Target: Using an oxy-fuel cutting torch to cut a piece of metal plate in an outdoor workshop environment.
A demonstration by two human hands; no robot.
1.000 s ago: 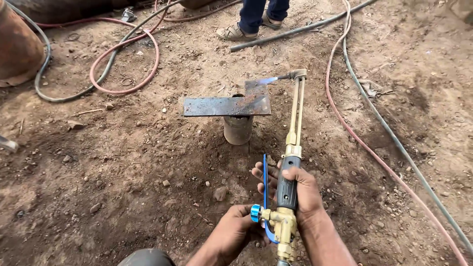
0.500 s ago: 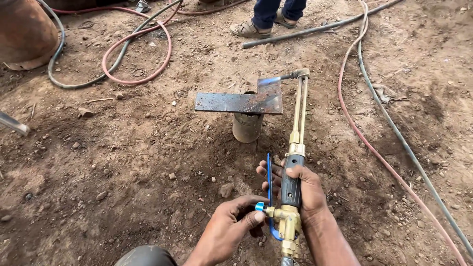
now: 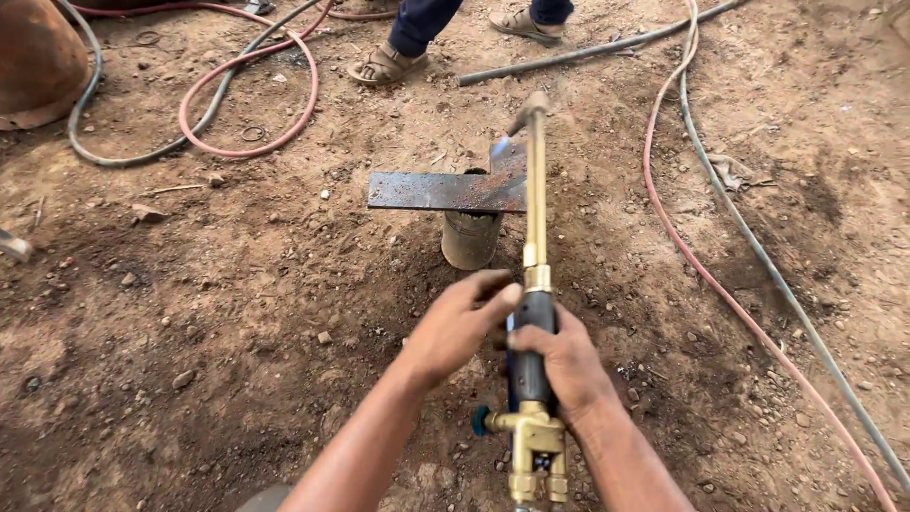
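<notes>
My right hand (image 3: 561, 365) grips the dark handle of a brass cutting torch (image 3: 534, 218), whose long tubes reach forward. Its tip burns with a small blue flame (image 3: 500, 148) at the right end of a rusty flat steel plate (image 3: 436, 191). The plate lies across a short upright metal pipe (image 3: 469, 239) stuck in the dirt. My left hand (image 3: 458, 325) rests against the torch just above the handle, fingers touching the tube near the brass collar. A blue valve knob (image 3: 482, 420) sticks out at the torch's base.
Red and grey hoses (image 3: 706, 275) run along the right side. More hoses loop (image 3: 242, 142) at the upper left beside a rusty round vessel (image 3: 33, 62). Another person's sandalled feet (image 3: 384, 64) stand beyond the plate, near a long dark rod (image 3: 588, 47).
My left hand left the blue valve knob at the torch's base and moved up to the front of the handle. The view drew closer to the plate and torch.
</notes>
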